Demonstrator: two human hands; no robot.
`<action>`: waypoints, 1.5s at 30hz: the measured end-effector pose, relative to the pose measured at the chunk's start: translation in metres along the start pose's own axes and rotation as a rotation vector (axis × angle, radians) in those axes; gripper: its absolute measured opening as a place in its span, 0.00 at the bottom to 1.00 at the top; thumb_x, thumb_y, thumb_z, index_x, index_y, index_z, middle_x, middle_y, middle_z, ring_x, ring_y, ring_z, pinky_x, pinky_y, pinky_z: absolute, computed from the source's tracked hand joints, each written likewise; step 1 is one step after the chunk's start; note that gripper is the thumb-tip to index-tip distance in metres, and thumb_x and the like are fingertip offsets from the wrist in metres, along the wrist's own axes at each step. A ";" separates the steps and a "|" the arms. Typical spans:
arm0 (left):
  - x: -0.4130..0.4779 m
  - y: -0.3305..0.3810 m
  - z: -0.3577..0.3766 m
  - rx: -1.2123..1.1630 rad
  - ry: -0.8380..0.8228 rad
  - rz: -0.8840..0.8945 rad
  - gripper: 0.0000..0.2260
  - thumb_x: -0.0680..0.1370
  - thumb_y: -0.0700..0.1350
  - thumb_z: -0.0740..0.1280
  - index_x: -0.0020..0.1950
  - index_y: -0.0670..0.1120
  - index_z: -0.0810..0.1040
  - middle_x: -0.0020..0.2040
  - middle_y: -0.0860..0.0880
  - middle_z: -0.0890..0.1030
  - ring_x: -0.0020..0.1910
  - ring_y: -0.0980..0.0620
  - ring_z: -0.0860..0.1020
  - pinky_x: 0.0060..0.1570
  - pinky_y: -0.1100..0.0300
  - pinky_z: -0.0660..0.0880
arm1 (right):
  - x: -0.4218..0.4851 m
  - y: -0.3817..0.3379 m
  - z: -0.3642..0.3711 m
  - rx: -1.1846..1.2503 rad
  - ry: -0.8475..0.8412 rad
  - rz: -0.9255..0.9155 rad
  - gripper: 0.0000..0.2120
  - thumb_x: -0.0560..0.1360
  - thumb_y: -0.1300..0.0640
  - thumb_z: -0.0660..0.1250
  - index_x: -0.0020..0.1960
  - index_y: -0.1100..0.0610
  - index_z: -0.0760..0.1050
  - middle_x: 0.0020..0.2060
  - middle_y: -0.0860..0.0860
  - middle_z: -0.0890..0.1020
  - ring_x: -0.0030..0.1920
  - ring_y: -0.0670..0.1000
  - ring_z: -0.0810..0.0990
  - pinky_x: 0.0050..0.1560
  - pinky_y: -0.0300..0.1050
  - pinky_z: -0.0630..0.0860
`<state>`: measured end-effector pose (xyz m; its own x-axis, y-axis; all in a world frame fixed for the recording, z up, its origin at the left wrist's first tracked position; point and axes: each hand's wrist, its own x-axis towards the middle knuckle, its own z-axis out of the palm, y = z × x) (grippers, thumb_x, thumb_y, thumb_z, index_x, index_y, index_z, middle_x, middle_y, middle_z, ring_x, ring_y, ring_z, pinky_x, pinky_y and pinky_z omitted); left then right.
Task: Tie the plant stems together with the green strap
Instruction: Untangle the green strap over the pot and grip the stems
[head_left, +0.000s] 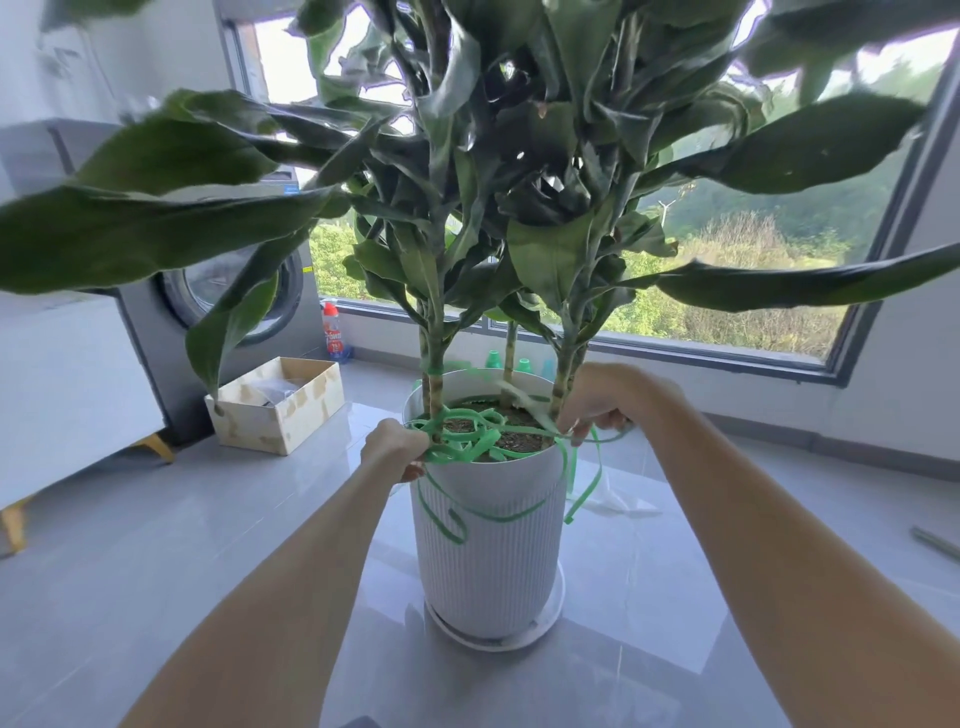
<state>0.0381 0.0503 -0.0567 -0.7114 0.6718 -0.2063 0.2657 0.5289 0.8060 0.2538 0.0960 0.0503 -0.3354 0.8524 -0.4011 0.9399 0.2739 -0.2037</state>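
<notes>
The plant stems (435, 384) rise from the soil of a white ribbed pot (488, 551), which stands in a saucer (550, 621) on the grey tiled floor (156, 545). The green strap (470, 441) lies in a loose tangle over the soil between the stems. One turn is wound round the left stem above the rim, and slack loops hang down the pot's front and right side.

The left hand (396, 448) is curled round the strap at the pot's left rim. The right hand (605, 397) pinches it just beside the right stem.

Behind, near the window, stands a red-capped bottle (332, 332) (its red and white label is too blurred to read). An open box (291, 415) sits beside a grey washing machine (156, 353), whose small blue sticker is also illegible.
</notes>
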 end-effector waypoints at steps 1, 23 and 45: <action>-0.002 0.001 -0.001 0.069 0.003 0.025 0.04 0.73 0.39 0.66 0.45 0.39 0.74 0.39 0.43 0.81 0.31 0.49 0.79 0.36 0.58 0.79 | 0.000 0.000 0.001 -0.035 -0.014 0.009 0.09 0.78 0.55 0.63 0.43 0.58 0.77 0.30 0.47 0.75 0.24 0.43 0.60 0.25 0.34 0.57; -0.030 0.019 0.016 0.398 0.050 0.873 0.17 0.81 0.56 0.51 0.53 0.45 0.72 0.37 0.47 0.77 0.35 0.47 0.76 0.38 0.54 0.72 | 0.012 0.013 0.018 0.490 0.228 -0.168 0.18 0.81 0.47 0.57 0.50 0.57 0.81 0.25 0.49 0.63 0.23 0.46 0.57 0.19 0.35 0.56; -0.024 -0.023 -0.021 0.836 -0.497 0.028 0.14 0.79 0.41 0.49 0.48 0.43 0.75 0.34 0.49 0.70 0.30 0.53 0.69 0.34 0.62 0.72 | 0.023 -0.009 0.024 1.491 0.464 -0.152 0.13 0.81 0.55 0.58 0.43 0.56 0.78 0.25 0.49 0.65 0.17 0.44 0.58 0.15 0.35 0.56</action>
<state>0.0356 0.0107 -0.0585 -0.3933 0.7304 -0.5584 0.7907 0.5786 0.2000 0.2359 0.1028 0.0215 -0.1055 0.9930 -0.0534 -0.1012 -0.0641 -0.9928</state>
